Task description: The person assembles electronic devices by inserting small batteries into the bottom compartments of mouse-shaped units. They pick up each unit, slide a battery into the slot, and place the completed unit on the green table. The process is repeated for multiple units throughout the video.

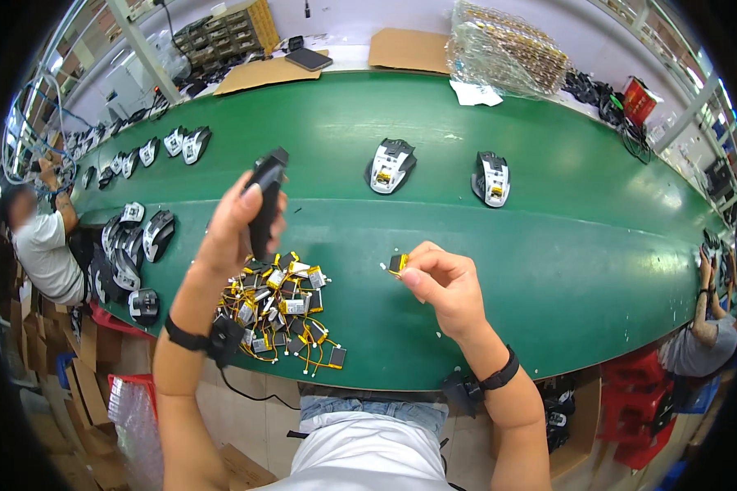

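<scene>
My left hand [231, 222], raised above the table's left side, grips a dark computer mouse [265, 203] that I see edge-on. Its inner side is turned out of sight. Between thumb and fingertips, my right hand [449, 286] pinches a small battery [397, 263] with yellow tape and a short lead with a white plug. Under and beside my left hand lies a heap of flat batteries [291, 307] with thin wires. Farther off stand two opened mice, one at the middle [391, 167] and one to its right [491, 180]; yellow shows inside both.
Mouse bodies [123, 250] cluster on the green table [598, 270] at the left, with a row of others [149, 151] behind. Cardboard [409, 51] and a plastic-wrapped stack [508, 53] lie along the back. People sit at the far left [45, 245] and far right [704, 340].
</scene>
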The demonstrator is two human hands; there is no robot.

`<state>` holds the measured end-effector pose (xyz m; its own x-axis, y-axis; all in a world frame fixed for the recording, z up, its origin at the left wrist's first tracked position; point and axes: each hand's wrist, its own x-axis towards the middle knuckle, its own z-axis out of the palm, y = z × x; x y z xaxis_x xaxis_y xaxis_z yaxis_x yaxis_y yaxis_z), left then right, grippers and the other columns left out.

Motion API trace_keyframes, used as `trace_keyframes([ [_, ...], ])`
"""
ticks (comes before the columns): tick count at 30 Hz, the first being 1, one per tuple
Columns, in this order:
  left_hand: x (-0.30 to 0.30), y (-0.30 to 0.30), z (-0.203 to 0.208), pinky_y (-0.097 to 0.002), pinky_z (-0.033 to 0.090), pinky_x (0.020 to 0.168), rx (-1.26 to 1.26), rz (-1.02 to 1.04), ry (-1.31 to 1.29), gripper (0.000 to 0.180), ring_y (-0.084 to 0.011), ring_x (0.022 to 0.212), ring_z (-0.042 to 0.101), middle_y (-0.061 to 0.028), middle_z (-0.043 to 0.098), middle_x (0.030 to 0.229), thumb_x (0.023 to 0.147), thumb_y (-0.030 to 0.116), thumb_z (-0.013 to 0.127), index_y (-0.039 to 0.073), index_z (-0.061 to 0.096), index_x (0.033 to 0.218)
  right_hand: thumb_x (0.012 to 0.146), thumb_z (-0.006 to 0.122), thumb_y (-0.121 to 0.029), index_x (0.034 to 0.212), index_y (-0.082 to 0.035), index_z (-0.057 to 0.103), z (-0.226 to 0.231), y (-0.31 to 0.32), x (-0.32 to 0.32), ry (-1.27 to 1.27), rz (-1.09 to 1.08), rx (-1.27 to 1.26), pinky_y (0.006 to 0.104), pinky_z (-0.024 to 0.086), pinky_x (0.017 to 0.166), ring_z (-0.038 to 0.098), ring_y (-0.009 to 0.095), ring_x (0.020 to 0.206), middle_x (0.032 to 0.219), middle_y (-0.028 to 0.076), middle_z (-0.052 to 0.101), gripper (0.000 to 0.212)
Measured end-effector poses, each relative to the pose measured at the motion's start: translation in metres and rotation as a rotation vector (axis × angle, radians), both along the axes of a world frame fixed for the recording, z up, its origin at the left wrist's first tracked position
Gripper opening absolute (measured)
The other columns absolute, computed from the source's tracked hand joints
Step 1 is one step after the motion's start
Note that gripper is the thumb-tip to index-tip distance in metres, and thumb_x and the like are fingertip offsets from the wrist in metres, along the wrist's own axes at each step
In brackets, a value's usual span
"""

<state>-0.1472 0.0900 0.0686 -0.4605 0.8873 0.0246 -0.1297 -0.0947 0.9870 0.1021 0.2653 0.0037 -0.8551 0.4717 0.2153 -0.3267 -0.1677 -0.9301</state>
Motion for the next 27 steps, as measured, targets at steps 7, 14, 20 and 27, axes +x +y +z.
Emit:
trace_keyframes([
  [7, 0.070, 0.023, -0.024, -0.0365, 0.055, 0.067, -0.031, 0.075, -0.438, 0.054, -0.0190, 0.079, 0.060, -0.0084, 0.059, 0.095, 0.096, 0.041, 0.052, -0.001, 0.048, 0.131, 0.098, 0.059, -0.017, 0.099, -0.001, 0.058, 0.000, -0.016, -0.004, -0.038, -0.064, -0.005, 0.0203, 0.044, 0.065, 0.053, 0.007, 0.077, 0.088, 0.003, 0.059, 0.016],
  [14, 0.075, 0.041, -0.041, -0.0309, 0.057, 0.075, 0.052, 0.054, -0.476, 0.037, -0.0148, 0.088, 0.066, -0.0079, 0.064, 0.103, 0.091, 0.019, 0.062, 0.000, 0.051, 0.120, 0.099, 0.056, -0.016, 0.099, -0.001, 0.056, -0.002, -0.015, -0.002, -0.180, -0.009, 0.049, 0.0220, 0.045, 0.067, 0.054, 0.007, 0.073, 0.081, 0.001, 0.058, 0.015],
  [20, 0.077, 0.033, -0.044, -0.0408, 0.054, 0.090, 0.051, 0.025, -0.454, 0.056, -0.0273, 0.106, 0.064, -0.0162, 0.060, 0.119, 0.081, 0.013, 0.065, -0.002, 0.045, 0.131, 0.097, 0.059, -0.013, 0.098, 0.001, 0.056, 0.001, -0.019, -0.005, -0.202, -0.106, 0.185, 0.0259, 0.049, 0.072, 0.060, 0.011, 0.077, 0.082, 0.005, 0.063, 0.014],
  [27, 0.083, 0.035, -0.051, -0.0491, 0.048, 0.101, 0.140, -0.065, -0.495, 0.069, -0.0386, 0.117, 0.059, -0.0259, 0.052, 0.134, 0.077, 0.011, 0.064, -0.005, 0.040, 0.139, 0.082, 0.070, -0.002, 0.088, -0.002, 0.061, 0.001, -0.027, -0.012, -0.256, -0.199, 0.660, 0.0296, 0.046, 0.065, 0.056, 0.018, 0.066, 0.077, 0.006, 0.062, 0.011],
])
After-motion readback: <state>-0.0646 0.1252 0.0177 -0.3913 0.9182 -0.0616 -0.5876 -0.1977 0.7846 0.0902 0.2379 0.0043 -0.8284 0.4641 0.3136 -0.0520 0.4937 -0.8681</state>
